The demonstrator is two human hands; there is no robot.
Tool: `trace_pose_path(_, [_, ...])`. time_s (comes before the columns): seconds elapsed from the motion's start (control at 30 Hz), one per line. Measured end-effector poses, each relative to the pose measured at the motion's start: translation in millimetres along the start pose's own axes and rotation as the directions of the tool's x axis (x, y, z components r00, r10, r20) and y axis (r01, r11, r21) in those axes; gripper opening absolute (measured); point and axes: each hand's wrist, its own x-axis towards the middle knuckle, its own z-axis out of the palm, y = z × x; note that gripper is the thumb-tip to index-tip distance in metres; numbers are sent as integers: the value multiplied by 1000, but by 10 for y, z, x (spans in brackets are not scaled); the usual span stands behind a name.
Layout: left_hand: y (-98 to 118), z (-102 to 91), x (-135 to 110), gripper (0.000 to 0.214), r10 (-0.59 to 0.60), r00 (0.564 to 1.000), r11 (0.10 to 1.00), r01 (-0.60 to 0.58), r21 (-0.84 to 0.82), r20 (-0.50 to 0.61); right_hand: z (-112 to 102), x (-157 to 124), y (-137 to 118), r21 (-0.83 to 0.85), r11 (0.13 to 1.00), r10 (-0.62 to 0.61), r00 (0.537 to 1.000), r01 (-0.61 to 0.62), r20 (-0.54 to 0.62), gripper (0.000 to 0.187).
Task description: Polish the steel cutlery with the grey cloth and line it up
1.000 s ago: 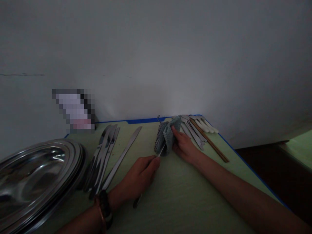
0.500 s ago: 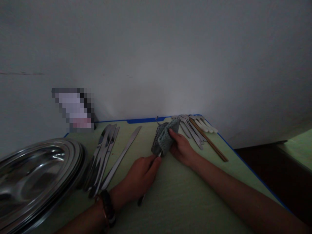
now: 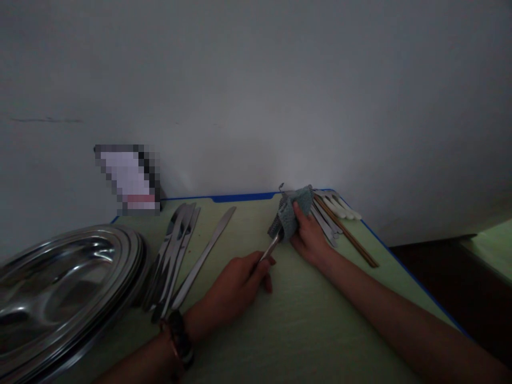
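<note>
My left hand is closed round a slim piece of metal cutlery. The far end of that piece goes into a folded grey-green cloth, so I cannot tell its kind. Pinched round the cloth, my right hand holds it with the thumb on top. Just beyond the cloth, and partly behind it, lie metal forks or similar pieces. A single table knife rests on the table to the left of my left hand.
A pile of metal cutlery lies left of the single knife. Stacked oval steel trays fill the near left. Wooden chopsticks and white-handled utensils lie at the right. A blurred phone-like object leans on the wall.
The cloth and my right hand have moved right and slightly away along the cutlery. More of its metal shaft now shows between my hands. The view has shifted slightly.
</note>
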Motion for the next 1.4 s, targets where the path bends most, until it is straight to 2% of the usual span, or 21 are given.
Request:
trace_pose_path(0.07, [-33,1,10,34,-39,999,994,38,-99,-2,-15,-28,19,-83,997,15,994,-6,106,23])
trace_pose_path(0.17, [-94,3,33,33,-84,996,983,78,-167,-26,-31,-85,57,-284,959,92,956,-10,277,24])
trace_pose_path(0.27, [-122,7,50,32,-62,996,990,54,-128,-63,-29,-109,66,-312,950,130,938,-24,323,25])
trace_pose_path(0.33, [-111,7,49,32,-34,996,996,27,-79,-80,-14,-102,51,-219,974,127,949,-63,290,24])
trace_pose_path(0.47, [-54,-5,29,31,-32,998,999,33,13,-57,20,-56,1,-38,996,81,987,-77,139,23])
trace_pose_path(0.6, [-4,-40,16,33,-46,999,999,47,21,-19,-32,36,-33,-10,1000,-3,1000,3,18,25])
trace_pose_path(0.77, [30,-105,16,35,-75,996,995,78,-64,45,-137,149,-93,-10,991,-136,986,135,-98,28])
trace_pose_path(0.87, [27,-112,9,35,-84,995,992,88,-89,48,-86,82,-87,-7,992,-127,982,127,-140,27])
trace_pose_path(0.93, [14,-98,5,35,-96,995,988,99,-119,33,-9,-33,-37,-6,998,-62,986,62,-154,27])
trace_pose_path(1.0, [-3,-80,7,34,-108,994,979,110,-169,17,67,-172,42,-32,999,5,995,-8,-97,28])
trace_pose_path(1.13, [-32,-53,27,35,-113,994,965,110,-239,0,134,-368,195,-176,983,43,999,-45,-10,37])
trace_pose_path(1.3, [-30,-52,57,35,-126,992,960,118,-253,-16,105,-306,208,-214,976,45,999,-47,-13,40])
trace_pose_path(1.4, [-18,-65,56,34,-134,991,945,137,-296,29,88,-178,88,-145,989,-24,999,18,-40,34])
